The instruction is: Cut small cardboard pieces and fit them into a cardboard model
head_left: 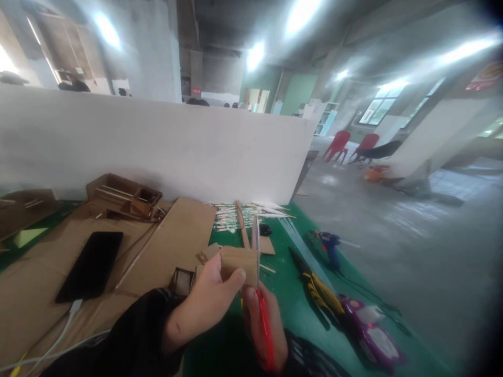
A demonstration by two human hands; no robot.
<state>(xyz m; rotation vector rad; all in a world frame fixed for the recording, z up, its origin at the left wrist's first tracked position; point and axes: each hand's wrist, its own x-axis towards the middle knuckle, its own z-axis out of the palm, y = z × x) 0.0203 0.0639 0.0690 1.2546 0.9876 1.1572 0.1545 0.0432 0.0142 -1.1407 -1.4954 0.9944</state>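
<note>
My left hand [210, 298] pinches a small piece of cardboard [238, 263], thumb on its near face. Red-handled scissors [266, 335] are gripped in my right hand [275, 314], their blades pointing away from me. The blades run along the right edge of the cardboard piece; I cannot tell whether they bite into it. Just left of my left hand stands a small open cardboard box [183, 280]. A narrow cardboard strip [242, 225] lies beyond the piece, near a bundle of thin wooden sticks [228, 217].
Large cardboard sheets [188, 222] and a black phone [92, 267] on a cable lie left. A cardboard construction [118, 191] stands behind. Yellow-black pliers [322, 293], a blue glue gun [330, 243] and a purple package [373, 335] lie right. A white partition [176, 146] bounds the green table.
</note>
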